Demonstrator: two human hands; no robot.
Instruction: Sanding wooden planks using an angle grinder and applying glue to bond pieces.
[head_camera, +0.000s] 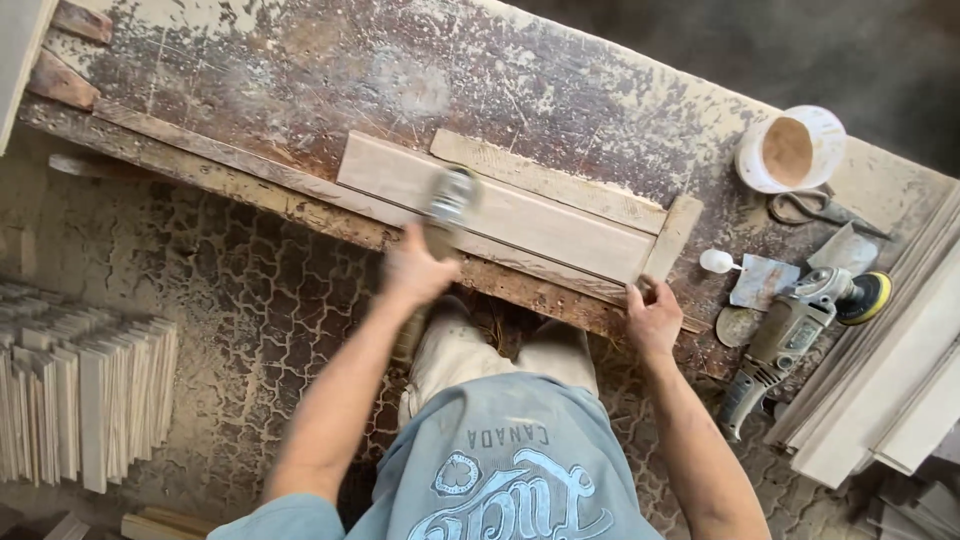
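Over a worn workbench (600, 90), left hand (415, 268) grips a blurred sanding block (450, 198); right hand (655, 318) pinches the board (520, 215).

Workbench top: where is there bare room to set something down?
Bare: the far left stretch of the workbench, beyond the wood panel. Crowded: the right end, with white tub, scissors, putty knives and polisher.

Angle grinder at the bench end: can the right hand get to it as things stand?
Probably yes. The right hand grips the bench edge by the wooden panel, and the angle grinder lies just beyond it with nothing between, though reaching means letting go of the edge.
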